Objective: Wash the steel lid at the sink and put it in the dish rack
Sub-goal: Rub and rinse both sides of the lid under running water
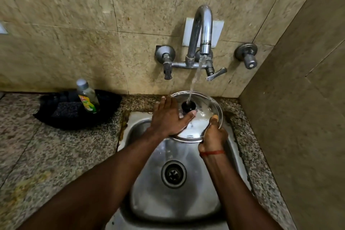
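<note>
Over the sink [145, 192], your right hand [212, 137] grips the steel lid [205, 115] by its rim and your flat left hand [168, 115] presses it; wet steel could slip free.

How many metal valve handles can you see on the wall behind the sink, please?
3: a dark metal handle left of the curved steel spout, a flat metal lever just right of it, and a round metal knob farther right near the corner. None seems hidden.
</note>
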